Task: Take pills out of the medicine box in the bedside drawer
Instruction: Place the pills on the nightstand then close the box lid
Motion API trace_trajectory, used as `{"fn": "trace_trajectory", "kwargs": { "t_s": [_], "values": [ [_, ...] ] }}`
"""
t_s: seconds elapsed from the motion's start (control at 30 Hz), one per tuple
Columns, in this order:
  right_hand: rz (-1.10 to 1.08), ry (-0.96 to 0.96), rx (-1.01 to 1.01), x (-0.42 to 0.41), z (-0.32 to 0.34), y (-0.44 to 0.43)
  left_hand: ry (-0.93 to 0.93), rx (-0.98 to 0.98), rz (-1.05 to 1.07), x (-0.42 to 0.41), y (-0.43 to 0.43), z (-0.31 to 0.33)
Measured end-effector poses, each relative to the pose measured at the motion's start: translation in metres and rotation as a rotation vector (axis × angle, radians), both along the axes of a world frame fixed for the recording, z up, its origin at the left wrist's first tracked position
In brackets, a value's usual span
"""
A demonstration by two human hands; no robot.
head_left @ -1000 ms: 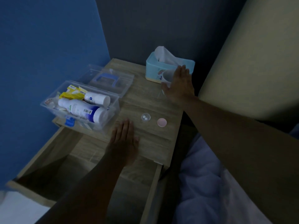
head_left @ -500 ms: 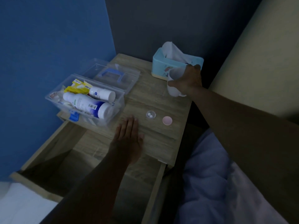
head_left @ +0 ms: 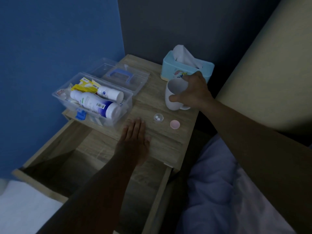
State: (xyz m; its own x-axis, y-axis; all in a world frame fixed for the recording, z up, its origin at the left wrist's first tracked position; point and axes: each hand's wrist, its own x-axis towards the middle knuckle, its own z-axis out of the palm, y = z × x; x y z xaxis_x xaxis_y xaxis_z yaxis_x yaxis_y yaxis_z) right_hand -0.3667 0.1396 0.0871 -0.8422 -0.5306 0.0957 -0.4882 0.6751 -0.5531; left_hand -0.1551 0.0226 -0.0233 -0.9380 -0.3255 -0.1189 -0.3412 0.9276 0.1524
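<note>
The clear medicine box (head_left: 125, 108) sits open at the left of the bedside table top, with white bottles and yellow packets inside; its lid (head_left: 121, 74) with a blue handle lies behind it. A small clear cup (head_left: 158, 117) holding two white pills stands on the table, a pink cap (head_left: 174, 124) to its right. My left hand (head_left: 134, 141) lies flat and open on the table near the front edge. My right hand (head_left: 192, 92) grips a white mug (head_left: 173, 95) in front of the tissue box.
A blue tissue box (head_left: 185, 70) stands at the back of the table. The drawer (head_left: 50, 159) below is pulled out. A beige headboard (head_left: 270, 73) and pale bedding (head_left: 219, 191) lie to the right; a blue wall is on the left.
My right hand reached the mug by the tissue box, closed on it and drew it nearer along the table. My left hand stayed flat on the table.
</note>
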Motion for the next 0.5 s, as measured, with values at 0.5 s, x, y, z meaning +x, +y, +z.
{"fn": "trace_trajectory", "kwargs": {
  "t_s": [0.5],
  "values": [
    [-0.009,-0.025,0.092,0.003,-0.011,0.0,-0.006,-0.019,-0.003,0.0,0.0,-0.001]
  ]
}}
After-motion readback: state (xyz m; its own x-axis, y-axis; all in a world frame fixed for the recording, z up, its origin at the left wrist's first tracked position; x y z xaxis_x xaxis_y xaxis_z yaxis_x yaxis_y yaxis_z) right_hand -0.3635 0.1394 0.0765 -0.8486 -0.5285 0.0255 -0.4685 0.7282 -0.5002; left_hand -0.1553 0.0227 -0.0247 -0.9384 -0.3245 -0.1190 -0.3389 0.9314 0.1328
